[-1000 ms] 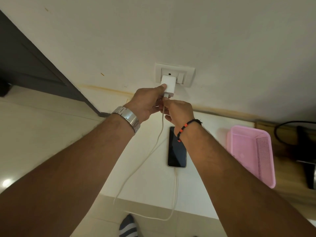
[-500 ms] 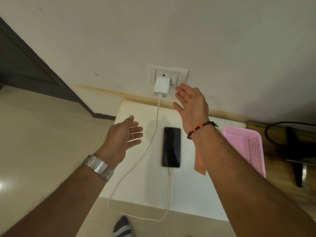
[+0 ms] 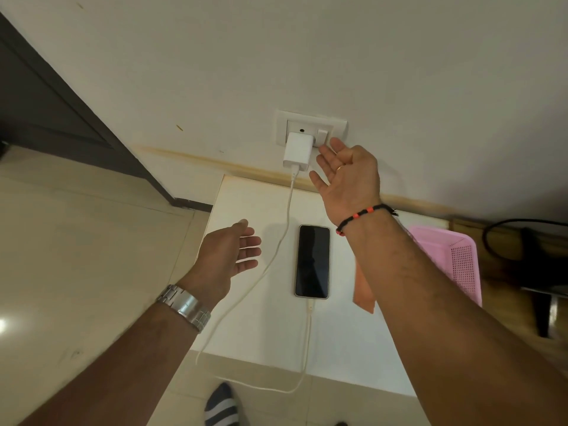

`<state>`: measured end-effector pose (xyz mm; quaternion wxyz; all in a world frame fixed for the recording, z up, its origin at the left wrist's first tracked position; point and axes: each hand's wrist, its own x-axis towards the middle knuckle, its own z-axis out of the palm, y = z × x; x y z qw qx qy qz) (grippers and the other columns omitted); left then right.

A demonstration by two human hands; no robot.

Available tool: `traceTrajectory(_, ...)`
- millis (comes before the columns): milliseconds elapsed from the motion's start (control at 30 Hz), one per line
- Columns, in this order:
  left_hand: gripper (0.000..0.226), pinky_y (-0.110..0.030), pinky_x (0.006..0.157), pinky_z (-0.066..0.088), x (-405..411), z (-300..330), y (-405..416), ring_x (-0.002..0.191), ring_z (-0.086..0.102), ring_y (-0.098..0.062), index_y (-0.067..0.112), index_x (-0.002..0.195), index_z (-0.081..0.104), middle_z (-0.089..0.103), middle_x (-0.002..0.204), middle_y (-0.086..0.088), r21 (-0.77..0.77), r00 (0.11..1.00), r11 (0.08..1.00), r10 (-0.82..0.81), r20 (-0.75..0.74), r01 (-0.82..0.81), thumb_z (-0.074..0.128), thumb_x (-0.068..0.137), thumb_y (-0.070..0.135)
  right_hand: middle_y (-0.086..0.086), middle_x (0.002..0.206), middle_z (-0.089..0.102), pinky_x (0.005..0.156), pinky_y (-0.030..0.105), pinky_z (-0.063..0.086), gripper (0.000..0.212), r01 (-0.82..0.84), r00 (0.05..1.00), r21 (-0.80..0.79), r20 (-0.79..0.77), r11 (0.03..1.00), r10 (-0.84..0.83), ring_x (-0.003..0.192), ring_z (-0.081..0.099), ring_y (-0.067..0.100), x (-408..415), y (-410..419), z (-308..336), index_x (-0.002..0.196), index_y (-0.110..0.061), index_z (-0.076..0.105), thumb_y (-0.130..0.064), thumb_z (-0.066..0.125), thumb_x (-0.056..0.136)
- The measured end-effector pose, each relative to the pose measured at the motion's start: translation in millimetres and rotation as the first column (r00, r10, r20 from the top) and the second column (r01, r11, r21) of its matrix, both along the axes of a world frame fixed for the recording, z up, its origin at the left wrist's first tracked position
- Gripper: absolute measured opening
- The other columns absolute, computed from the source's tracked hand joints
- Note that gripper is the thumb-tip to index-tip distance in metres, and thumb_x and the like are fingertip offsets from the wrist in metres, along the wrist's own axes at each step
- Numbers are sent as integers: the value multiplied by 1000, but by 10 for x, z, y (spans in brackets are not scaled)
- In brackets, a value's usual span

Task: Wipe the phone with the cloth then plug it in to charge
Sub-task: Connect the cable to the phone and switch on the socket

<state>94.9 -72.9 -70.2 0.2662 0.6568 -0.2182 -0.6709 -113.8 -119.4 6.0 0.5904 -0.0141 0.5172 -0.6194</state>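
Note:
A black phone (image 3: 312, 261) lies screen up on the white table (image 3: 246, 321), with a white cable (image 3: 282, 241) plugged into its near end. The cable loops off the table's front edge and runs up to a white charger (image 3: 297, 151) seated in the wall socket (image 3: 311, 126). My right hand (image 3: 345, 173) is open, fingertips next to the socket's switch, right of the charger. Open and empty, my left hand (image 3: 229, 255) hovers over the table's left part, left of the cable. An orange cloth (image 3: 362, 290) lies right of the phone, mostly hidden by my right forearm.
A pink plastic basket (image 3: 455, 259) stands on the table's right end. Beyond it are a dark cable and a black object (image 3: 534, 265) on a wooden surface. A dark door (image 3: 46, 96) is at the left. A striped sock on a foot (image 3: 222, 405) shows below the table.
Both hands let go of the charger and cable. My left hand drew back over the table. My right hand moved to the right of the charger, up toward the socket's switch.

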Motion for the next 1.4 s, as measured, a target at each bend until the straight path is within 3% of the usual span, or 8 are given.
traceTrajectory(100,26,-50,95,61,11,-51,3,90,73,-30,5,111,74,78,102,-14,-6,999,1000,-21,40,21,63,104,28,8,143,60,120,51,32,50,13,998,-11,58,1000,-12,137,49,23,20,-26,-1,136,-12,60,-6,41,90)
traceTrajectory(233,16,-42,77,58,69,-225,103,80,69,-26,4,102,77,79,101,-17,-89,951,973,-188,245,215,68,99,17,6,138,65,113,47,40,46,-32,997,6,-65,999,32,132,55,23,-54,83,-104,139,-14,57,-10,44,95)
traceTrajectory(433,13,-27,76,49,234,-583,382,83,68,-19,22,82,72,70,83,8,15,597,778,-495,631,629,80,90,29,6,108,77,88,36,58,28,24,964,212,-263,977,33,111,70,23,-294,569,-470,121,-11,67,-13,54,97)
traceTrajectory(500,16,-28,71,50,264,-648,463,81,68,-19,23,79,71,71,82,8,25,593,781,-493,637,624,79,90,30,6,106,76,82,33,58,23,42,963,277,-269,960,35,109,70,23,-356,792,-635,118,-11,68,-14,55,98)
traceTrajectory(600,22,-39,72,58,246,-685,521,77,71,-28,16,77,72,74,79,-2,-11,719,853,-434,543,522,79,91,31,5,106,75,79,31,57,21,45,963,355,-262,934,53,106,70,22,-394,1090,-861,117,-12,66,-16,57,99)
traceTrajectory(667,21,-33,69,55,209,-692,535,80,71,-23,17,82,72,74,82,1,-17,696,852,-416,585,523,83,87,35,7,106,75,80,33,58,23,41,950,411,-298,911,91,101,71,22,-386,1256,-984,119,-11,66,-18,60,98)
traceTrajectory(900,38,-31,72,55,212,-725,617,89,71,-27,18,100,66,71,94,0,236,238,629,-574,784,741,85,80,44,10,102,76,92,42,59,12,12,933,528,-312,849,181,94,71,23,-263,1646,-1179,104,-11,70,-17,62,97)
traceTrajectory(1400,21,-33,72,56,214,-717,632,85,72,-29,19,87,69,74,87,-2,224,273,655,-566,778,721,83,84,35,10,97,77,85,38,60,10,15,941,566,-286,824,179,90,71,23,-203,2020,-1411,100,-12,71,-19,64,97)
